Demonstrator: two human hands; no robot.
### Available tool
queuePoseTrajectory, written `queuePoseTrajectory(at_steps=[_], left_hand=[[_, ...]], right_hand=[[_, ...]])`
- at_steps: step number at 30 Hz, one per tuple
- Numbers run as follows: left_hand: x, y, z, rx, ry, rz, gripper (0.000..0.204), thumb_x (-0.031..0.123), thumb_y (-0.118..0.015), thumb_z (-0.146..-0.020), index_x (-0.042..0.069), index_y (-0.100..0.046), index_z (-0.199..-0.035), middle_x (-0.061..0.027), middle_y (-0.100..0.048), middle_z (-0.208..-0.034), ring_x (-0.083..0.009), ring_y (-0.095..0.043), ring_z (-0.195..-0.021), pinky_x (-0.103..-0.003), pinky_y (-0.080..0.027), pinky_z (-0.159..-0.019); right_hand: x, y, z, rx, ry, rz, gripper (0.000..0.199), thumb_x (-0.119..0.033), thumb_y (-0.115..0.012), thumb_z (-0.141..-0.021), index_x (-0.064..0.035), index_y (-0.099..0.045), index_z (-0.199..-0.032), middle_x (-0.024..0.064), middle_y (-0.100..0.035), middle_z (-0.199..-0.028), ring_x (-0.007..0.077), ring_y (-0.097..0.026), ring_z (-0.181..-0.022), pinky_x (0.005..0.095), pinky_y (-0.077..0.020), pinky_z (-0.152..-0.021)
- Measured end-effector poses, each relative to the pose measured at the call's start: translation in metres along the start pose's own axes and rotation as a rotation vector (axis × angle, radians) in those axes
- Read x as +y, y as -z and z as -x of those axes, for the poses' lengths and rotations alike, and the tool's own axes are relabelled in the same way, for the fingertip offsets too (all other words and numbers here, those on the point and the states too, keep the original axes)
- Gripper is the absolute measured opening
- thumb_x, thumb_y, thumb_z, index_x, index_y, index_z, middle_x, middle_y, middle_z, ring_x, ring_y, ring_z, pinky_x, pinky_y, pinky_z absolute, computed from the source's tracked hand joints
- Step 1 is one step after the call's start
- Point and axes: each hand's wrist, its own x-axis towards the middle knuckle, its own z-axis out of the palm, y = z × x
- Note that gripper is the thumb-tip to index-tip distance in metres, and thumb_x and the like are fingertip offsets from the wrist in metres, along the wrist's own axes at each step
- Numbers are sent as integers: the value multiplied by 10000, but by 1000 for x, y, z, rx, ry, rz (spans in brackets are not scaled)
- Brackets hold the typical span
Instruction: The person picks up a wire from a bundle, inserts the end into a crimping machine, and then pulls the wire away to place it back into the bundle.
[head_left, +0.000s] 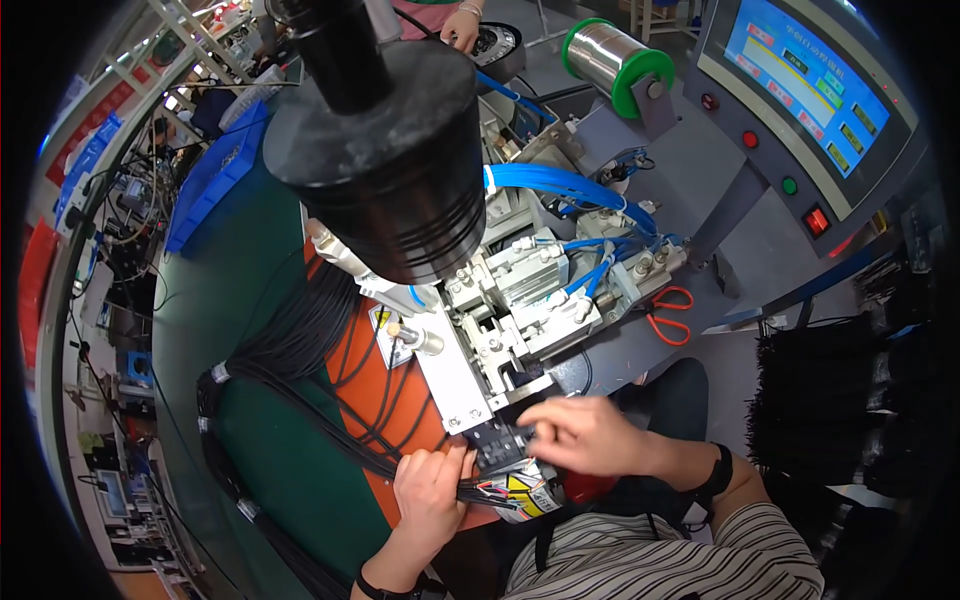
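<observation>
My left hand (430, 492) is closed around black cables, at the front edge of the machine. Out of its right side stick the cables' stripped ends with thin coloured wires (490, 489). To its right, my right hand (588, 436) is curled with thumb and fingers pinched together. Its fingertips are at a black fixture block (496, 446) below the machine's metal plate. Whatever small thing the fingertips may hold is hidden and slightly blurred. Just below the hands sits a white part with a yellow warning label (532, 496), and a red object (588, 487) shows under my right wrist.
A metal machine with blue air hoses (570, 182) stands ahead, under a black lamp-like hood (385, 160). Bundled black cables (290, 310) lie on the green and orange mats. Red-handled scissors (670, 315), a wire spool (618, 65) and a touchscreen (810, 85) are right. Another person's hand (461, 28) is beyond.
</observation>
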Motion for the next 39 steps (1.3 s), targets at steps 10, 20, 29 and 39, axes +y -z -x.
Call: queuePoseTrajectory(at_steps=[10,20,29,39], left_hand=[[14,-1,-18,76,-12,536,181,80,-752,-817,14,-655,-955,-88,-628,-713,-224,-603,-576,-319,-469,-525],[11,-9,-24,64,83,715,156,27,-716,-829,8,-643,-965,-122,-655,-750,-262,-631,-606,-338,-492,-555],[24,-3,-24,-15,-97,356,212,36,-716,-780,23,-623,-970,-98,-586,-670,-273,-604,-569,-356,-472,-524],[26,-7,-23,39,-4,423,233,51,-736,-737,23,-588,-915,-105,-592,-704,-307,-610,-595,-379,-483,-530]], right_hand=[[3,-29,1,-52,-221,-798,255,11,-585,-934,45,-593,-1187,67,-623,-926,83,-604,-663,218,-465,-619],[9,-14,-6,-142,-313,-1086,214,2,-550,-968,65,-603,-1165,70,-613,-939,103,-617,-719,206,-478,-620],[18,-29,4,36,-73,-535,251,33,-618,-911,37,-619,-1161,96,-625,-1035,126,-626,-786,243,-509,-671],[5,-39,1,348,245,-179,223,0,-626,-927,41,-643,-1145,118,-622,-1092,146,-628,-915,274,-526,-790]])
